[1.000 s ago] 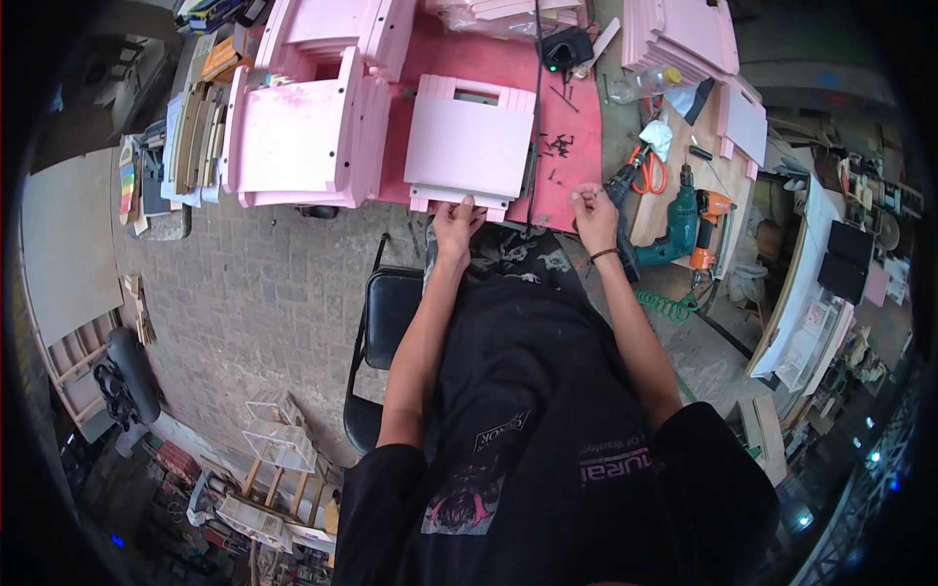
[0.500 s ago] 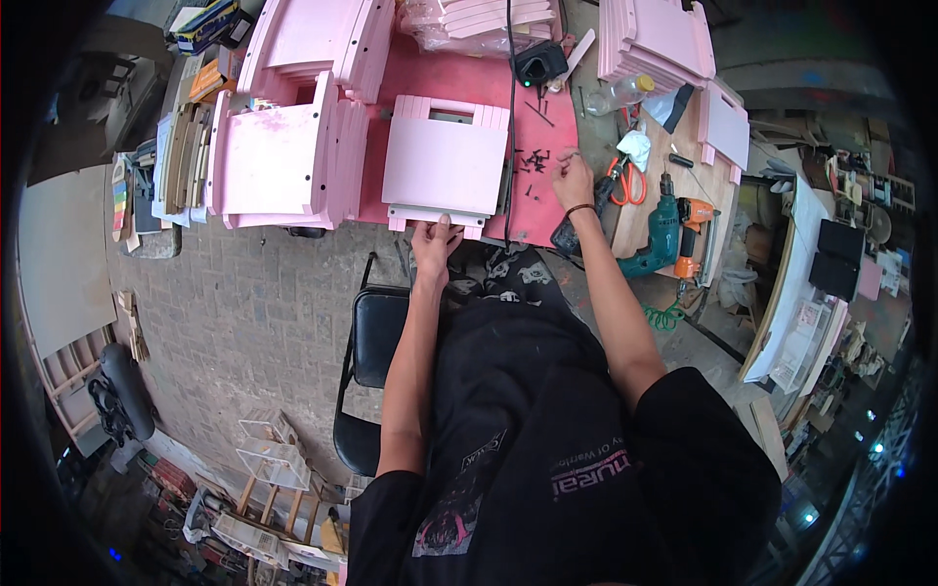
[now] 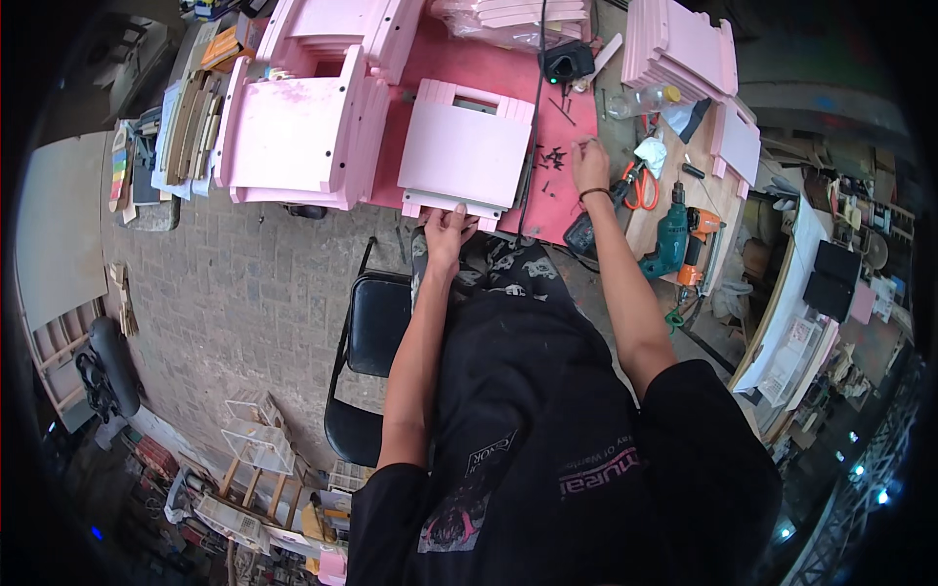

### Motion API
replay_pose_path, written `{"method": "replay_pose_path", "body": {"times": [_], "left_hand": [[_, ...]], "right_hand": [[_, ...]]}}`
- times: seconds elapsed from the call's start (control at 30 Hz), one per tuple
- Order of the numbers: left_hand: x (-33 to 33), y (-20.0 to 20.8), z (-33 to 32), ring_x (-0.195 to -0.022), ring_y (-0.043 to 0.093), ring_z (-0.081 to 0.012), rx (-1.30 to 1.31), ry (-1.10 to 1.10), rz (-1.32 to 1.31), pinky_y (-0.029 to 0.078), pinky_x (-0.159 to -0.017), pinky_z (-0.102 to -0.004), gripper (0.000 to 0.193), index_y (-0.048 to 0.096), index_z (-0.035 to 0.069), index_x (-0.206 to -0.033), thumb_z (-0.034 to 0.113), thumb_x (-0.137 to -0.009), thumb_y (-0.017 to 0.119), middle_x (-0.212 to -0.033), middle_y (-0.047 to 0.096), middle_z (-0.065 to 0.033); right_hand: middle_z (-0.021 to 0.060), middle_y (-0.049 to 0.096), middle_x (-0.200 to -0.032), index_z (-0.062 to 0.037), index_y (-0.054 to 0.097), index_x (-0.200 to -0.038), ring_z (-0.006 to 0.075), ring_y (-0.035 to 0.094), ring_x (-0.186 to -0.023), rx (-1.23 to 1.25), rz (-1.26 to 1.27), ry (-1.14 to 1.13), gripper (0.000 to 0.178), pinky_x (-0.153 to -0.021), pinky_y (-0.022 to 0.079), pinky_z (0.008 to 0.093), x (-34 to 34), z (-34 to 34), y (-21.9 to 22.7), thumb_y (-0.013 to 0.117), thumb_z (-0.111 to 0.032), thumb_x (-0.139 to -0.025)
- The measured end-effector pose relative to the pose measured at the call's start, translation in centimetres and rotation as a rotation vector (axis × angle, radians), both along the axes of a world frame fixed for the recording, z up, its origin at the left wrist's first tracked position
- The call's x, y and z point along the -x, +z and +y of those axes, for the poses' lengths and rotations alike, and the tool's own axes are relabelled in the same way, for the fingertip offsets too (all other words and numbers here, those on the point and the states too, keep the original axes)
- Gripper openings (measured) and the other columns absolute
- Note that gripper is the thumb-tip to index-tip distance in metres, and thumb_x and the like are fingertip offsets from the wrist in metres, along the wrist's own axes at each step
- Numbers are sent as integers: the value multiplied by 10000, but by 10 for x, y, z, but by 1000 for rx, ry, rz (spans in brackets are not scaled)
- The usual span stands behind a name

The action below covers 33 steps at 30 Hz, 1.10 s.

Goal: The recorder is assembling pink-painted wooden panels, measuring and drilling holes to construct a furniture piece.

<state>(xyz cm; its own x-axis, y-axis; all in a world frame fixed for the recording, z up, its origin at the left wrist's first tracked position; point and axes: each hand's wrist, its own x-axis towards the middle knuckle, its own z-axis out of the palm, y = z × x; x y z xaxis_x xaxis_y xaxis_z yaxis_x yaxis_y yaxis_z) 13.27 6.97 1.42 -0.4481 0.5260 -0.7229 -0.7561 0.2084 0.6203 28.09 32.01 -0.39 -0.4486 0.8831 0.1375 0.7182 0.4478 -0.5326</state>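
Observation:
A pink wooden assembly of panels (image 3: pixel 467 146) with a cut-out slot at its far end lies on the red tabletop (image 3: pixel 415 73). My left hand (image 3: pixel 447 234) grips its near edge, thumb on top and fingers beneath. Several dark screws (image 3: pixel 554 158) are scattered just to the right of the panels. Beside them my right hand (image 3: pixel 590 168) is closed, its fingertips drawn together; whether a screw is in them cannot be made out. A black tool part (image 3: pixel 580 234) lies by my right wrist, partly hidden.
Stacked pink panels (image 3: pixel 283 132) stand at the left, more (image 3: pixel 677 49) at the far right. Right of my arm lie orange-handled scissors (image 3: pixel 640 188), a green drill (image 3: pixel 668 239) and an orange air tool (image 3: pixel 696 244). A black cable (image 3: pixel 535 127) crosses the table. A black chair (image 3: pixel 379 322) stands below.
The table and its things have shifted slightly right in the view. My left hand keeps its grip on the panels, and my right hand stays closed beside the screws.

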Motion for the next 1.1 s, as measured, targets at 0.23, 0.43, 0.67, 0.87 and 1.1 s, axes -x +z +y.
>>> {"method": "replay_pose_path", "body": {"times": [0.23, 0.43, 0.67, 0.87, 1.1], "left_hand": [[-10, -10, -2, -821, 653, -155, -100, 136, -16, 559, -702, -280, 252, 535, 22, -1137, 174, -943, 591, -948, 654, -63], [-9, -24, -11, -867, 574, -105, 0, 16, 297, 492, -731, -296, 188, 596, -22, -1005, 108, -873, 624, -905, 637, -57], [-16, -51, -18, -865, 574, -110, -44, 93, 236, 491, -732, -307, 187, 604, -25, -986, 116, -866, 630, -904, 638, -57], [-25, -57, -11, -864, 575, -115, -98, 119, 183, 491, -733, -317, 187, 611, -28, -969, 123, -861, 634, -904, 640, -57], [-20, -43, -16, -852, 573, -121, -151, 108, 80, 491, -732, -328, 242, 595, -39, -1037, 131, -867, 625, -907, 642, -59]], "right_hand": [[142, 679, -924, -13, 650, -1045, 190, 674, -811, 550, 450, 197, 183, -721, 532, 283, 66, -98, 74, 641, -75, -873], [93, 659, -886, -30, 670, -905, 246, 640, -801, 49, 298, 720, 170, -683, 504, 323, 130, -182, 70, 715, -17, -741], [39, 598, -880, -59, 634, -840, 218, 560, -772, -194, 124, 739, 118, -642, 412, 363, 154, -188, 53, 683, -47, -733], [56, 593, -872, -41, 608, -812, 237, 553, -779, -149, 54, 756, 96, -647, 411, 371, 157, -191, 48, 674, -32, -742], [65, 591, -860, -45, 627, -840, 245, 560, -777, -164, -8, 733, 154, -644, 402, 362, 155, -192, 45, 698, -3, -711]]}}
